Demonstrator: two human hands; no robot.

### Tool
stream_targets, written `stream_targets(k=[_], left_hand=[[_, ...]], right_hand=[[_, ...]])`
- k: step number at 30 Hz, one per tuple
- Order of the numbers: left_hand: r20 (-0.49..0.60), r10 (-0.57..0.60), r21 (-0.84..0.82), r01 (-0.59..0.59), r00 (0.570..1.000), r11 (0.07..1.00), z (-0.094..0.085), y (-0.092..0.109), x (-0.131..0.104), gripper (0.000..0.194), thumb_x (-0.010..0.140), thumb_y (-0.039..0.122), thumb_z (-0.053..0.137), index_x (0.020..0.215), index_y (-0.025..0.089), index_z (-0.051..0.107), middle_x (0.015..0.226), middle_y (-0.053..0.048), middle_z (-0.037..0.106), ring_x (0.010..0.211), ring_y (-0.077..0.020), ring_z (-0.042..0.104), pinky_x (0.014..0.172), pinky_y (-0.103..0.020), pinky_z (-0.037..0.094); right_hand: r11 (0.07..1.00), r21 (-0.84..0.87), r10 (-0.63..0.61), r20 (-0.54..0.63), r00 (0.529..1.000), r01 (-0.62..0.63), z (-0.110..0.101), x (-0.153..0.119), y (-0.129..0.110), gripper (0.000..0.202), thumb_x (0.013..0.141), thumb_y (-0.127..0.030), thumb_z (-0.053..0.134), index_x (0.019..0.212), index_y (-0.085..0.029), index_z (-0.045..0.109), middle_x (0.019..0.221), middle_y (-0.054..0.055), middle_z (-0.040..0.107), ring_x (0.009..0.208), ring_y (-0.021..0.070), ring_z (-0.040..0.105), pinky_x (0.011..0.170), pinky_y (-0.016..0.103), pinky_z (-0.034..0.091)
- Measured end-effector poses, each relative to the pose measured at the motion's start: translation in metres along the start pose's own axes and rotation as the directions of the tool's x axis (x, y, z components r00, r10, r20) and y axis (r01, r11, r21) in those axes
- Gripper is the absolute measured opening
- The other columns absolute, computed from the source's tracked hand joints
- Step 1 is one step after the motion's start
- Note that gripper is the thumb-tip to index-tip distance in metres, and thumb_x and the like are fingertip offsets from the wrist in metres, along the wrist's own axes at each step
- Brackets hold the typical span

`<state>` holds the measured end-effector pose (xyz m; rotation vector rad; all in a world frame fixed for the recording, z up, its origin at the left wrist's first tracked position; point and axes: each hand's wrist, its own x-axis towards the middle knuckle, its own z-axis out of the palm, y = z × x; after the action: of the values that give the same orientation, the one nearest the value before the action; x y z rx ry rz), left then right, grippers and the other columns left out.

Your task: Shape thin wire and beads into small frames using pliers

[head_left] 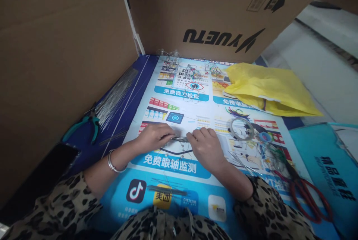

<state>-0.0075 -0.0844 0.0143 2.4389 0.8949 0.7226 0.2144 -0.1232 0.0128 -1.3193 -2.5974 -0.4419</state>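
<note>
Silver wire bundle (180,139), mid-view: left hand (153,135) pinching its nine-o'clock end, right hand (206,144) curling round its three-o'clock end. Beads (182,146) hanging beneath; a slackening pinch could be springing it apart. Loose wires (167,189), six o'clock: leopard-print sleeve (67,202) possibly scattering them.

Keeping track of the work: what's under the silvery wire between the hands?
Small bead-like bits show just below the silvery wire, over the printed sheet. What lies directly beneath the left hand and right hand is covered.
</note>
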Motion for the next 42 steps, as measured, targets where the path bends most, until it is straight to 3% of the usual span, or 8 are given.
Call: stream_targets(k=[6, 17, 42], left_hand=[[-0.019, 0.048, -0.001, -0.048, 0.999, 0.999, 0.002, -0.004, -0.001, 0.02, 0.091, 0.025, 0.045, 0.093, 0.015, 0.063, 0.083, -0.006, 0.068, 0.076, -0.0128, 0.061, 0.068, -0.025, 0.05], [0.011, 0.005, 0.05, -0.006, 1.0, 0.999, 0.002, -0.005, -0.003, 0.018, 0.09, 0.024, 0.045, 0.088, 0.015, 0.061, 0.078, -0.004, 0.066, 0.072, -0.0125, 0.061, 0.065, -0.024, 0.049], [0.005, 0.028, 0.053, -0.029, 1.0, 0.998, 0.006, -0.011, -0.005, 0.021, 0.092, 0.023, 0.04, 0.094, 0.014, 0.06, 0.08, -0.005, 0.066, 0.075, -0.014, 0.061, 0.067, -0.026, 0.049]], right_hand=[[1.0, -0.003, -0.007, 0.015, 1.0, 0.007, -0.003, 0.001, 0.0, 0.011, 0.085, -0.015, 0.05, 0.086, -0.017, 0.06, 0.074, 0.005, 0.053, 0.074, 0.019, 0.038, 0.068, 0.035, 0.023], [1.0, -0.011, 0.007, 0.051, 0.999, -0.006, -0.006, 0.001, -0.001, 0.011, 0.086, -0.017, 0.048, 0.09, -0.017, 0.059, 0.078, 0.005, 0.053, 0.076, 0.0198, 0.039, 0.069, 0.036, 0.023], [1.0, -0.007, 0.021, 0.098, 0.995, -0.02, -0.008, 0.004, -0.004, 0.011, 0.083, -0.014, 0.051, 0.09, -0.018, 0.059, 0.079, 0.005, 0.053, 0.077, 0.0205, 0.04, 0.069, 0.036, 0.025]])
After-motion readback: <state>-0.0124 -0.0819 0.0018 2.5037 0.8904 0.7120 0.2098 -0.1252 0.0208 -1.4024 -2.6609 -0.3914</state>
